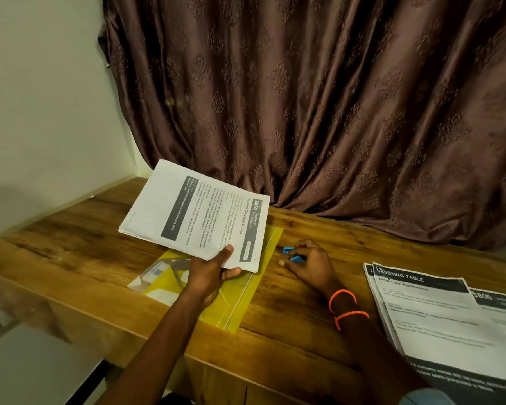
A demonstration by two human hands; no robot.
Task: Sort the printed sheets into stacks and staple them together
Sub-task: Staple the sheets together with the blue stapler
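Left grip pinching flat white printed sheets, long axis slanting up-left. Right grip curled round small blue plastic stapler on wood-grain worktop.

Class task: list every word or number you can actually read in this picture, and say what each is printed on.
"2652": dark header of the sheets held in the left hand.
"Screen Cleaning Check": title on the same sheets.
"RESSING TABLE": header of the top sheet in the stack on the right; first letter hidden.
"5800": header of the sheet beneath it.
Body text on all the sheets: too small or blurred to read.
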